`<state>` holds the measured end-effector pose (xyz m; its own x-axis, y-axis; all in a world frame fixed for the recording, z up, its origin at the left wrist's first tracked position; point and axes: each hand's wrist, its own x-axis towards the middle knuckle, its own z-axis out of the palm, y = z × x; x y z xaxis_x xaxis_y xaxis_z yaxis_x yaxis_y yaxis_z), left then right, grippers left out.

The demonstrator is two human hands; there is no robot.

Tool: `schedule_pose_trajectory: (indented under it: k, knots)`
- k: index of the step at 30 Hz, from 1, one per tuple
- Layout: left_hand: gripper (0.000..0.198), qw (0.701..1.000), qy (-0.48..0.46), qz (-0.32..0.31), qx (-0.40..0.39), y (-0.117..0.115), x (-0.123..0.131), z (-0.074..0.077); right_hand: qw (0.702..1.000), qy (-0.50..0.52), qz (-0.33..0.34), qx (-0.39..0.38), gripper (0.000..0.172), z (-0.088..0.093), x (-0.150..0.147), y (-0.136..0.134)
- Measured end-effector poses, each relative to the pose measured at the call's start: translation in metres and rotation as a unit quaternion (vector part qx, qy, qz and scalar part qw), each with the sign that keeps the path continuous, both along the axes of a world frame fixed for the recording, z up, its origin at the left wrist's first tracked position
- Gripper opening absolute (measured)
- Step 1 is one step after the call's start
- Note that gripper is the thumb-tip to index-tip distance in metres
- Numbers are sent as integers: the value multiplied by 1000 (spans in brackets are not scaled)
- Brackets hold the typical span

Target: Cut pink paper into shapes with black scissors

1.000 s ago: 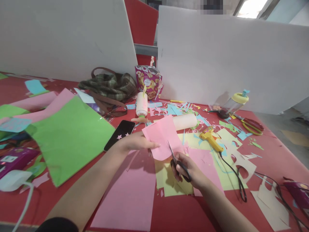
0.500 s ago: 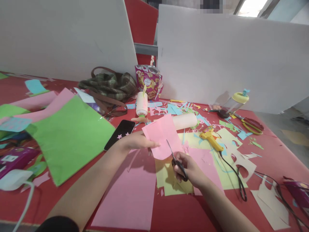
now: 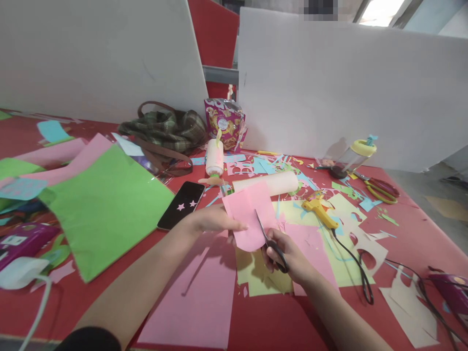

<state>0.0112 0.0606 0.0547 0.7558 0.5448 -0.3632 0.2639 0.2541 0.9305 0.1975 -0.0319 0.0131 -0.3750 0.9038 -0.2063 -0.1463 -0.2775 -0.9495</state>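
Between finger and thumb, my left hand [image 3: 219, 220] grips a pink sheet of paper [image 3: 252, 200] above the table. My right hand [image 3: 281, 251] is closed around the black handles of a pair of scissors [image 3: 276, 253]. The blades lie across the pink sheet and point up and away; whether they are cutting it I cannot tell. Below my left forearm a larger pink sheet [image 3: 197, 297] rests on the red table [image 3: 270, 321]. Under my right hand are yellow paper [image 3: 263, 278] and another pink piece [image 3: 310, 248].
A phone [image 3: 183, 204] with small pink stars lies left of my left hand. Behind the pink sheet is a white roll [image 3: 281, 183]. A yellow glue gun [image 3: 321, 212] with its black cord sits at right. A green sheet [image 3: 106, 204] spreads at left; scraps litter the back.
My left hand has brought the pink sheet slightly lower and toward me, tilting it a little. The scissors have shifted slightly right and down with my right hand.
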Motion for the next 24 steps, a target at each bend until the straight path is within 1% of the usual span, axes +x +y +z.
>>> schedule_pose_trajectory:
  k: [2, 6, 10, 17, 19, 24]
  knots:
    - [12, 1000, -3, 1, -1, 0, 0, 0, 1000, 2, -4, -4, 36, -1, 0, 0]
    - [10, 1000, -10, -20, -5, -1, 0, 0, 1000, 4, -15, -13, 36, -3, 0, 1]
    - [10, 1000, 3, -14, -5, 0, 0, -2, 1000, 0, -17, -18, 36, -3, 0, 1]
    - [11, 997, -30, -72, -13, 0, 2, -11, 1000, -11, -8, 2, 36, -1, 0, 0]
    - [12, 996, -26, -89, -14, 0, 2, -12, 1000, -19, -11, 4, 37, 1, 0, 0]
    - [12, 996, -12, -86, -22, -1, 3, -11, 1000, -17, -19, 2, 34, 0, 1, 1]
